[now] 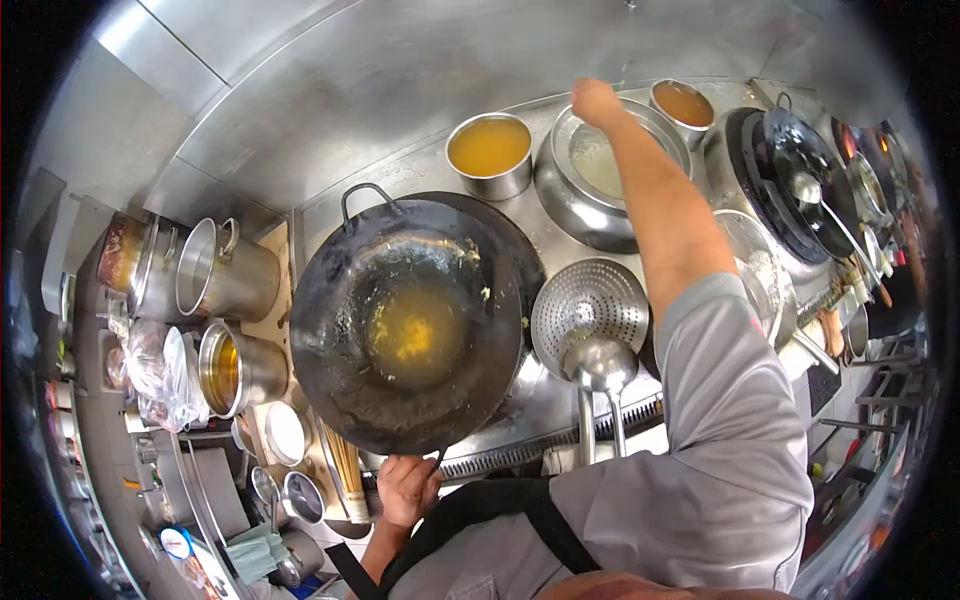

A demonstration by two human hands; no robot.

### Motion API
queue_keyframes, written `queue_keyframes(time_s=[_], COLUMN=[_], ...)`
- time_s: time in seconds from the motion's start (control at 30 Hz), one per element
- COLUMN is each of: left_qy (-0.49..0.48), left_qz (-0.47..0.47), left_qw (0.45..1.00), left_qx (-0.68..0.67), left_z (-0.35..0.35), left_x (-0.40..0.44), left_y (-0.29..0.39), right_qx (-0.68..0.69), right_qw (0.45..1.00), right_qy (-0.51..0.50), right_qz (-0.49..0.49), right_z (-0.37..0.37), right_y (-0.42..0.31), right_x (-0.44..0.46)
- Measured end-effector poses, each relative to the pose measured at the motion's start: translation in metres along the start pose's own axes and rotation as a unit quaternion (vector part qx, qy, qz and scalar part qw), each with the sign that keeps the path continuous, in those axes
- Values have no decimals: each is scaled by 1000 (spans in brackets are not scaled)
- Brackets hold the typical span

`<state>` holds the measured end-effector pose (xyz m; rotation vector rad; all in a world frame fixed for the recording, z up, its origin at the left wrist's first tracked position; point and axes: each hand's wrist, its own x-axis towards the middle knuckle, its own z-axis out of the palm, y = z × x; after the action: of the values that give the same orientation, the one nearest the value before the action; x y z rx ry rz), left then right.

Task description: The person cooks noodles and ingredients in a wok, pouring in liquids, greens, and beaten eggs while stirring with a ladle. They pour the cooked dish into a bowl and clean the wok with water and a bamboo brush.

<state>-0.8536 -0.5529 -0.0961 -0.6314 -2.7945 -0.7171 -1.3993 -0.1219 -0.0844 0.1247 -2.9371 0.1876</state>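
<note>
My left hand (408,490) is closed at the near edge of a big black wok (345,370), gripping its handle (439,458). Yellowish liquid (415,335) with a paler yellow patch in the middle lies in the wok's bottom. My right arm stretches far forward, and my right hand (597,103) is closed above the far rim of a round steel pot (565,205). What its fingers hold, if anything, is hidden. Cloudy liquid shows in a basin or strainer (596,160) set in that pot. A perforated skimmer (575,300) and a steel ladle (600,364) lie right of the wok.
Containers of yellow liquid (490,147) and brownish liquid (683,103) stand along the back wall. Steel pots (250,285), one with oil (262,375), and plastic bags (150,365) crowd the left. Another wok (800,150) sits at far right. Bamboo sticks (343,465) stand near my left hand.
</note>
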Motion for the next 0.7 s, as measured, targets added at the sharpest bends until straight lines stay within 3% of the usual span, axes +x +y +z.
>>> queue_keyframes(time_s=[0.07,0.13,0.2,0.27,0.37,0.47,0.57,0.6,0.67,0.7], left_qy=[-2,12,14,37,43,77,82,101,100,113], left_qz=[9,18,19,40,58,99,97,110,104,116], left_qw=[1000,1000,1000,998,997,992,990,986,987,984], left_qx=[3,-10,-14,-24,-30,-29,-62,-67,-74,-76], left_z=[-2,2,-1,3,6,11,9,15,13,15], left_x=[0,-4,-3,-8,-14,-17,-22,-24,-26,-27], left_y=[2,-3,1,-4,-12,-18,-20,-25,-23,-24], right_qx=[-12,101,126,227,305,391,347,412,560,544], right_qw=[999,989,989,960,936,893,933,909,798,724], right_qy=[-7,-47,43,154,165,222,94,42,-48,-213], right_qz=[-51,-93,-58,-59,-62,-5,18,38,218,367], right_z=[-21,-45,-76,-61,-74,-95,-99,-88,-60,-37], right_y=[-30,-60,-99,-114,-139,-182,-201,-206,-228,-231], right_x=[-40,-89,-147,-183,-282,-435,-610,-672,-799,-872])
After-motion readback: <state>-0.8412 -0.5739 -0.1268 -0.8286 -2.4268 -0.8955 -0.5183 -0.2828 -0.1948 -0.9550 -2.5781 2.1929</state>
